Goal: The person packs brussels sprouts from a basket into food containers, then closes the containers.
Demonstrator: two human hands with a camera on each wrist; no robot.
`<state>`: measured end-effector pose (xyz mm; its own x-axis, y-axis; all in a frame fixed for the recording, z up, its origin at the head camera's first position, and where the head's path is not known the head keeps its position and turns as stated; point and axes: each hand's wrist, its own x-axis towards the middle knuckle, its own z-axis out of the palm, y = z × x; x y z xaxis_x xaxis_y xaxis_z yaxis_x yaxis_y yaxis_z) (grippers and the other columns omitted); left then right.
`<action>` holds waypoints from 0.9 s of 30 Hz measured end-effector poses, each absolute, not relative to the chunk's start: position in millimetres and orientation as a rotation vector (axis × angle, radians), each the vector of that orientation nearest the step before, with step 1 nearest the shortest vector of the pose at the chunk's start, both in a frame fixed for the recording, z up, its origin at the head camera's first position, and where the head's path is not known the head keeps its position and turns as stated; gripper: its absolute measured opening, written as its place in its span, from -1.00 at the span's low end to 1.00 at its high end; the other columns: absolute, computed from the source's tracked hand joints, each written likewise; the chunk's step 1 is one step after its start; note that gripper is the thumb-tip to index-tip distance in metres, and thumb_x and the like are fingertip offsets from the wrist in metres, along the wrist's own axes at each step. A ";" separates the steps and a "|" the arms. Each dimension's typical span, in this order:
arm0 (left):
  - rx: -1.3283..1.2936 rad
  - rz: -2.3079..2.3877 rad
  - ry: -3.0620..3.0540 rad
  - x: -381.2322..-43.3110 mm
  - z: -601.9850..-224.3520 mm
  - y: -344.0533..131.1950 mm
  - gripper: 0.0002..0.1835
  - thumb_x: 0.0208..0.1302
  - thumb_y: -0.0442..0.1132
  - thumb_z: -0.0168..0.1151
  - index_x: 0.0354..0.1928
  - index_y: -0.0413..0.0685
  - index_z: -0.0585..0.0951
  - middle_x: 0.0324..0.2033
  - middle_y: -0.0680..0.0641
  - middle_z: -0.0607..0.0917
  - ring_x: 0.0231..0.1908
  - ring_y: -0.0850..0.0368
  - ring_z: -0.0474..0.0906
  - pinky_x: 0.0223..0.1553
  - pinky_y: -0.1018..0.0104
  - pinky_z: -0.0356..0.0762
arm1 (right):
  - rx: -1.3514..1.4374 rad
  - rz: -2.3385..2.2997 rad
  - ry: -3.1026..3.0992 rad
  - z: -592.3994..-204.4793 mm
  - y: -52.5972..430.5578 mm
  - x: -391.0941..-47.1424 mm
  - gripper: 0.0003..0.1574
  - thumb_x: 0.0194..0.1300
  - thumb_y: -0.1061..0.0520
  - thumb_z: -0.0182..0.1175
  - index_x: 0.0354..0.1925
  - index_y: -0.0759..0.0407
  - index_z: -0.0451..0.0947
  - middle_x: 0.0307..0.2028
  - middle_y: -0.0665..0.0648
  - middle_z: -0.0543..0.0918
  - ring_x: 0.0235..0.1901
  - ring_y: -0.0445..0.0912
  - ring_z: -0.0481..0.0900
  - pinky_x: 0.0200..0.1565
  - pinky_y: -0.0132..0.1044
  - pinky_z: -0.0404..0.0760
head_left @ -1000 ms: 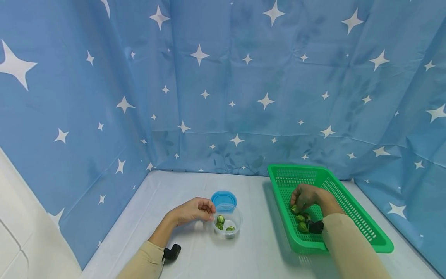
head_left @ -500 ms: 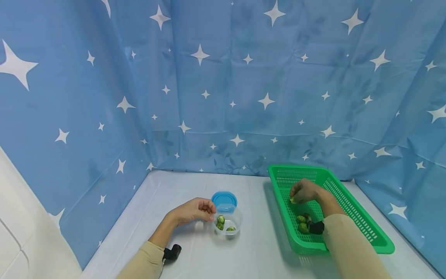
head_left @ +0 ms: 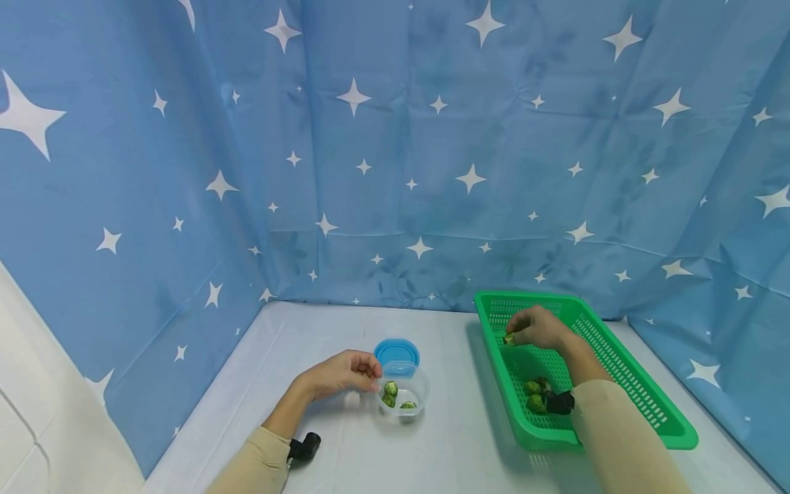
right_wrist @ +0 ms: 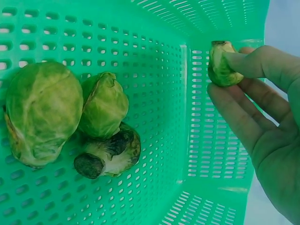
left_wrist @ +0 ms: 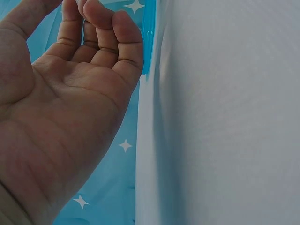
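Note:
In the head view my left hand [head_left: 345,372] is at the left rim of a small clear plastic container [head_left: 421,390], thumb and fingertips pinching the rim. Inside it lie a few Brussels sprouts [head_left: 390,393]. The left wrist view shows my palm with curled fingers [left_wrist: 126,42]; the container is out of that view. My right hand [head_left: 538,328] is over the far part of the green basket [head_left: 515,427]. Between thumb and fingers it pinches a Brussels sprout [right_wrist: 223,65], raised off the basket floor. Other sprouts [right_wrist: 44,112] lie together on the basket floor, one with a dark cut stem.
A blue lid [head_left: 395,350] lies on the white tabletop [head_left: 450,446] just behind the container. Blue star-patterned curtains [head_left: 382,137] enclose the back and sides of the table. The basket's raised green rim stands between my right hand and the container.
My right hand has lifted a Brussels sprout from the others in the basket and moved it up and toward the basket's far left. My left hand has stayed at the container.

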<state>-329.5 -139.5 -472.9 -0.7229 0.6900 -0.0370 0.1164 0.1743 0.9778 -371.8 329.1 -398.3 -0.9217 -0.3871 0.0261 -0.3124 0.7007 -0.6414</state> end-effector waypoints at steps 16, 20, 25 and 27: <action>0.725 1.578 1.975 -329.1 -472.2 -139.2 -0.60 0.28 -0.31 0.43 0.03 -0.44 0.57 -0.27 0.03 0.65 -0.27 0.17 0.55 -0.16 0.25 0.53 | -0.532 -1.168 2.890 -393.2 319.9 -373.8 -0.77 0.41 0.24 0.32 0.00 0.28 0.72 -0.06 0.28 0.74 -0.06 0.07 0.69 -0.05 0.05 0.70; 0.725 1.582 1.968 -329.3 -472.1 -139.2 -0.60 0.28 -0.30 0.43 0.03 -0.45 0.56 -0.27 0.02 0.65 -0.27 0.17 0.56 -0.17 0.25 0.53 | -0.514 -1.206 2.893 -390.9 317.1 -372.6 -0.76 0.42 0.18 0.34 0.01 0.24 0.72 -0.04 0.27 0.74 -0.05 0.04 0.68 0.00 0.12 0.69; 0.728 1.574 1.974 -329.0 -471.4 -139.4 -0.60 0.28 -0.30 0.44 0.03 -0.43 0.57 -0.26 0.03 0.65 -0.26 0.17 0.55 -0.15 0.24 0.53 | -0.515 -1.256 2.906 -387.1 312.2 -370.6 -0.72 0.40 0.12 0.38 0.01 0.22 0.72 -0.03 0.26 0.74 0.00 0.08 0.66 -0.02 0.11 0.67; 0.731 1.572 1.979 -329.0 -471.1 -139.4 -0.60 0.28 -0.30 0.44 0.04 -0.42 0.57 -0.25 0.03 0.65 -0.26 0.17 0.54 -0.14 0.24 0.53 | -0.530 -1.273 2.920 -385.6 310.1 -370.1 -0.71 0.40 0.11 0.38 0.02 0.21 0.72 -0.01 0.27 0.74 0.04 0.12 0.64 -0.03 0.08 0.67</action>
